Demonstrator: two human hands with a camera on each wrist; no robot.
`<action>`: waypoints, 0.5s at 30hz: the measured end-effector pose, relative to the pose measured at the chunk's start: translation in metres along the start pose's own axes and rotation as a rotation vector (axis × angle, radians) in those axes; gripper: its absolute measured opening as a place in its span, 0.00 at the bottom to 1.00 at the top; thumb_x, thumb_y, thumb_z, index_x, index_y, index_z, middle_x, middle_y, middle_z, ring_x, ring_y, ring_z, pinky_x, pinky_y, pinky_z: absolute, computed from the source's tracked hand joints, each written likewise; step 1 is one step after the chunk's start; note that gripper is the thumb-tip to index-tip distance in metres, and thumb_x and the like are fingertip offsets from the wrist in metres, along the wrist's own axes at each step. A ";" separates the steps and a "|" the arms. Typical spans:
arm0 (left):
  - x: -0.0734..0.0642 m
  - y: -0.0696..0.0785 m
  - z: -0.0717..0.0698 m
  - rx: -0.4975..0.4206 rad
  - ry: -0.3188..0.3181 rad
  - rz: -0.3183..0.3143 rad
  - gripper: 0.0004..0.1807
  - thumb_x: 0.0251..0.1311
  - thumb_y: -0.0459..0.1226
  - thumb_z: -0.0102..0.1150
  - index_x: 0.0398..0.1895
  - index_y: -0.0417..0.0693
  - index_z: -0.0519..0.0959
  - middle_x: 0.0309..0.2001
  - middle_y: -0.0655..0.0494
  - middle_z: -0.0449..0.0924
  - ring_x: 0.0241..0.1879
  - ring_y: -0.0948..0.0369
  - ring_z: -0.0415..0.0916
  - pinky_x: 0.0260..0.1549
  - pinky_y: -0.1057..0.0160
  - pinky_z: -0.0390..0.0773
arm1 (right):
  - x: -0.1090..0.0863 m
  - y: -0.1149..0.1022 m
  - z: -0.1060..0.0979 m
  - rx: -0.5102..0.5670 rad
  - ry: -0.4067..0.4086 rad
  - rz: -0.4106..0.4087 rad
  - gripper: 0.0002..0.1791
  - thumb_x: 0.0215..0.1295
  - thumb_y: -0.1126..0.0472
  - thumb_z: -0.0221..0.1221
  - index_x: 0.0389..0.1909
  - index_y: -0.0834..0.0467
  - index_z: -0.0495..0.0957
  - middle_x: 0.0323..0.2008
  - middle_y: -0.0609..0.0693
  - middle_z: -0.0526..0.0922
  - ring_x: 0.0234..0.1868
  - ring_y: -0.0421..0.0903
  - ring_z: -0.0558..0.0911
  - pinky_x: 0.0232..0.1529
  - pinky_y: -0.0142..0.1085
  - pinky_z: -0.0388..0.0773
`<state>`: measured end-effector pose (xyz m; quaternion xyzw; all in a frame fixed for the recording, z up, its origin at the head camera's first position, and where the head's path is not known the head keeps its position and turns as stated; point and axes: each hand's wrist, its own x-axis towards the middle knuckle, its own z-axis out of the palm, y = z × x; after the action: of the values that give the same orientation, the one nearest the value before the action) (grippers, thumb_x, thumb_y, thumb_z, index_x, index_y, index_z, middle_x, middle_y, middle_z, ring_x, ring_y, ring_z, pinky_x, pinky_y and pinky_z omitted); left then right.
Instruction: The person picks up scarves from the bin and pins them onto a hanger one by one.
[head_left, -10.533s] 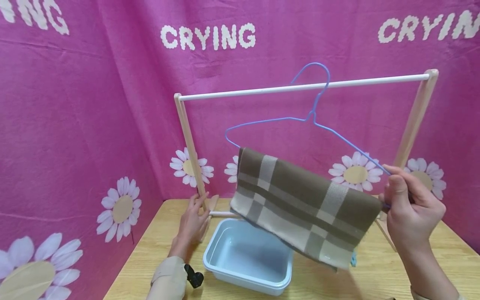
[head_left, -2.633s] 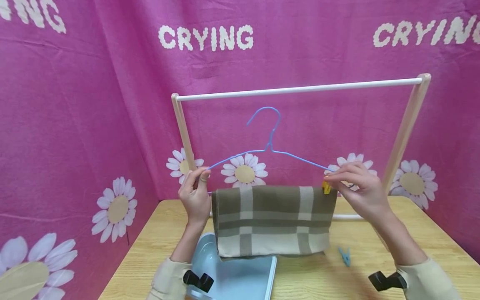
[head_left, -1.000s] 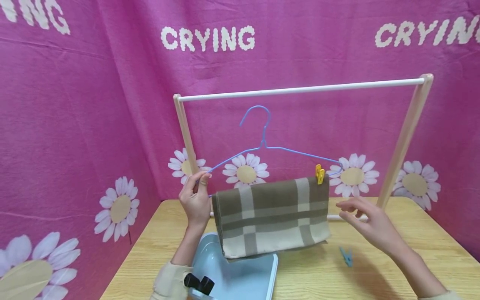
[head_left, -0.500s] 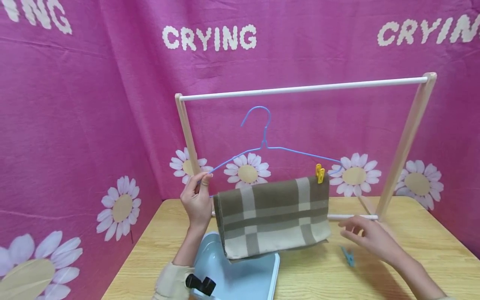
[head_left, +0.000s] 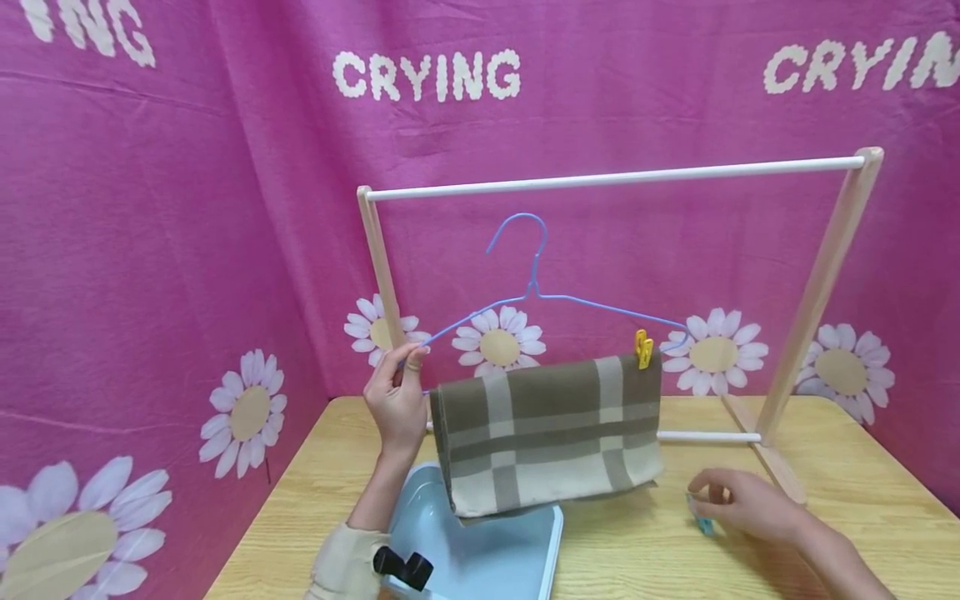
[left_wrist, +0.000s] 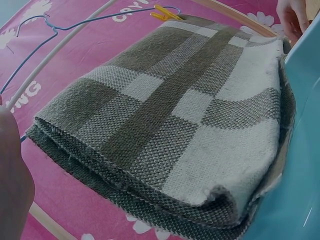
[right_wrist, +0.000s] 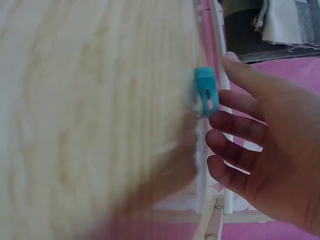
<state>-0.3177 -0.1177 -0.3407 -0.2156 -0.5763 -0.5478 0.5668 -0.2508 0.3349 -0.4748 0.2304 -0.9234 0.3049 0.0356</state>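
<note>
My left hand [head_left: 395,400] pinches the left end of a blue wire clothes hanger [head_left: 532,292] and holds it up, tilted. Folded over the hanger's lower bar hangs a brown and cream checked cloth [head_left: 551,433]. One yellow clothespin [head_left: 643,348] clips the cloth near its right top corner; the left wrist view also has this yellow clothespin [left_wrist: 165,13]. Down at the table, my right hand [head_left: 750,504] reaches around a teal clothespin [head_left: 703,523]. In the right wrist view, thumb and fingers stand apart about the teal clothespin [right_wrist: 206,90], with fingertips close beside it.
A wooden rack with a white top rail [head_left: 600,179] stands behind the hanger. Under the cloth sits a light blue basin [head_left: 553,550] on the wooden table [head_left: 630,558]. A pink curtain [head_left: 247,208] with daisies encloses the back and sides.
The yellow clothespin was let go after being put on the cloth. My right hand has since moved down to the teal clothespin. The left hand keeps holding the hanger nearly still.
</note>
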 end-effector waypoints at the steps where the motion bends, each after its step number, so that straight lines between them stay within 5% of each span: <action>1: 0.000 0.000 0.000 0.001 -0.001 0.000 0.07 0.53 0.23 0.67 0.36 0.37 0.86 0.21 0.48 0.73 0.20 0.68 0.56 0.18 0.72 0.55 | -0.001 0.001 0.000 0.003 -0.015 -0.006 0.12 0.65 0.54 0.64 0.43 0.56 0.81 0.26 0.38 0.74 0.25 0.29 0.68 0.23 0.29 0.66; 9: 0.000 0.001 0.001 0.032 -0.009 -0.013 0.09 0.51 0.21 0.68 0.36 0.34 0.85 0.22 0.47 0.75 0.21 0.69 0.57 0.20 0.73 0.57 | 0.001 0.004 0.000 0.035 -0.066 -0.009 0.05 0.66 0.57 0.63 0.38 0.54 0.82 0.25 0.37 0.75 0.25 0.28 0.68 0.24 0.29 0.67; 15: -0.001 0.003 -0.001 0.023 -0.028 -0.022 0.08 0.53 0.23 0.67 0.38 0.36 0.86 0.23 0.47 0.75 0.22 0.68 0.59 0.20 0.73 0.58 | 0.005 -0.004 -0.006 0.012 0.024 -0.046 0.05 0.67 0.60 0.62 0.41 0.55 0.82 0.26 0.38 0.76 0.23 0.30 0.70 0.23 0.29 0.69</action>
<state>-0.3143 -0.1172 -0.3405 -0.2102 -0.5927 -0.5443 0.5552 -0.2544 0.3335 -0.4666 0.2482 -0.9155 0.3122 0.0523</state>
